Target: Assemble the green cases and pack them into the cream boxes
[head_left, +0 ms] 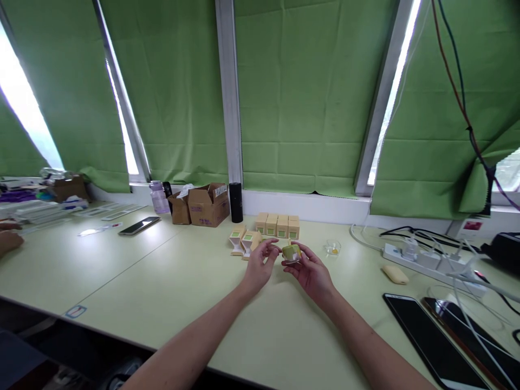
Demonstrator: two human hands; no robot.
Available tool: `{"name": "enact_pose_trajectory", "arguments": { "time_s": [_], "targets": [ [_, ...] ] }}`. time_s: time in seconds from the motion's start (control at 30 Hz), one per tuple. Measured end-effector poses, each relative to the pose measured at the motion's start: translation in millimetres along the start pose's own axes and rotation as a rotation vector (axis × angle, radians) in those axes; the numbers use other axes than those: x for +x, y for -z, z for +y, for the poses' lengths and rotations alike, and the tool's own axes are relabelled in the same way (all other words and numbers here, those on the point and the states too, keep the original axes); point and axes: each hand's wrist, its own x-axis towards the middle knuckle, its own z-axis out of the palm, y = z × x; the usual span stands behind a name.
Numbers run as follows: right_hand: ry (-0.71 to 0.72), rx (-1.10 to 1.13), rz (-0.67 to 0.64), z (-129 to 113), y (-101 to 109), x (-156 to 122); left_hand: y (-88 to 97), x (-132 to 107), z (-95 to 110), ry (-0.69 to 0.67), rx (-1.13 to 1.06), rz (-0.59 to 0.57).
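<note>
My right hand (312,276) grips a small olive-green object (291,253) with a shiny, clear-looking lower part and a yellowish bit on top; its exact kind is too small to tell. Just left of it is my left hand (259,266), fingers bent but apart, with nothing visible in it. Behind my left hand stand two small kraft boxes (251,240) with open white-lined fronts. Further back is a row of several small closed kraft boxes (277,225) with green labels. To the right of the row lies a small clear plastic piece (333,247) with a yellow spot.
Cardboard boxes (209,205), a black cylinder (235,202) and a purple bottle (158,197) line the back. A phone (139,225) lies left. At right are a power strip (433,265), cables, a cream case (395,274) and a dark tablet (430,338). Another person's hand (8,239) shows far left.
</note>
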Motion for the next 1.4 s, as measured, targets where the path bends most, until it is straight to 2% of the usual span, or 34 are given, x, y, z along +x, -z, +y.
{"name": "enact_pose_trajectory", "arguments": {
  "time_s": [0.1, 0.2, 0.4, 0.5, 0.6, 0.8, 0.97, 1.13, 1.27, 1.4],
  "targets": [
    [-0.029, 0.073, 0.022, -1, 4, 2, 4.6, 4, -3, 0.013, 0.033, 0.038],
    [-0.012, 0.094, 0.059, -1, 9, 4, 13.4, 9, -5, 0.012, 0.171, 0.099],
    [0.030, 0.099, 0.166, -5, 8, 4, 43.9, 20, -7, -0.011, 0.668, 0.191],
    [0.052, 0.050, 0.205, -6, 6, 2, 56.2, 23, -8, 0.049, 0.944, 0.228],
    [0.117, -0.086, 0.259, -5, 7, 2, 60.7, 22, -9, 0.125, 1.101, 0.203],
    [0.181, -0.500, 0.308, 9, 19, 7, 58.5, 17, -18, 0.133, 1.233, 0.034],
    [0.166, -0.604, 0.258, 21, 26, 9, 58.1, 15, -23, 0.178, 1.282, -0.048],
    [0.183, -0.716, 0.221, 21, 29, 9, 56.5, 14, -20, 0.158, 1.284, -0.008],
    [0.218, -0.947, 0.266, 21, 35, 9, 55.8, 14, -17, 0.147, 1.291, 0.022],
    [0.214, -1.087, 0.288, 22, 41, 9, 55.3, 15, -16, 0.147, 1.316, 0.043]
  ]
}}
